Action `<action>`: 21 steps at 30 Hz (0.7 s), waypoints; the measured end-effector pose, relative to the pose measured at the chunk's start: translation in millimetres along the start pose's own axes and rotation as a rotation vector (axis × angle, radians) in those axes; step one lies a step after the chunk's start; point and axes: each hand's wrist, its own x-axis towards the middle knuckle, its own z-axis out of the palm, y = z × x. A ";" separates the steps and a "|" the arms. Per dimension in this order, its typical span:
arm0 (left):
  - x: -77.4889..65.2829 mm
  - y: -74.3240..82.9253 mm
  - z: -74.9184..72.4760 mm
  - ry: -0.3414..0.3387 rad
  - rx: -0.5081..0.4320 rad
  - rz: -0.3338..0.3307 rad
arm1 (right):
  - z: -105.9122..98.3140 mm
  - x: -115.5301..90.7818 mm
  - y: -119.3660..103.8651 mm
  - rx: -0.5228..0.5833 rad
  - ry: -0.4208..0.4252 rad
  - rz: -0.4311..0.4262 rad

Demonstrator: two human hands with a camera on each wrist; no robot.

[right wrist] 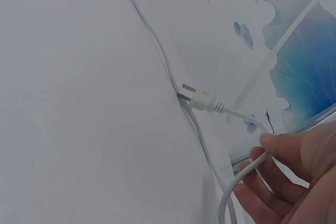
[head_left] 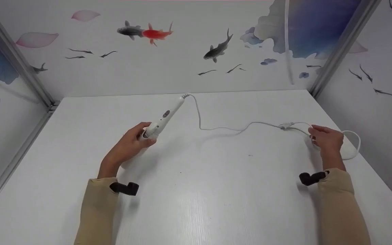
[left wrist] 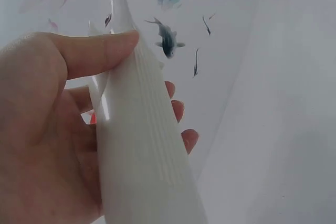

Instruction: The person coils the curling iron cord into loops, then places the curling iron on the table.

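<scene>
My left hand grips the wide end of a white hair straightener, its handle slanting up toward the back of the table. In the left wrist view the thumb lies across the straightener's ribbed white body, with fingertips showing past the far side. A thin white power cord runs from the handle's tip across to the right. My right hand pinches this cord between thumb and fingers, close behind the two-pin plug. Beyond that hand the cord bends in a loop.
The white table meets a back wall painted with fish and petals. Side panels with metal corner posts flank it. A black wrist mount sticks out from each sleeve.
</scene>
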 end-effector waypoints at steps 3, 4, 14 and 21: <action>-0.7 0.6 -0.7 0.024 -0.029 0.002 | 3.8 2.0 4.0 -0.118 -0.030 -0.040; -1.1 0.7 -1.2 0.035 -0.039 0.001 | 4.9 2.4 5.4 -0.171 -0.039 -0.057; -1.2 2.5 -4.5 0.127 -0.114 0.012 | 6.7 -0.8 22.1 -0.492 -0.123 -0.198; 2.9 2.8 2.9 0.162 -0.119 -0.015 | 6.2 -5.7 15.8 -0.455 -0.098 -0.191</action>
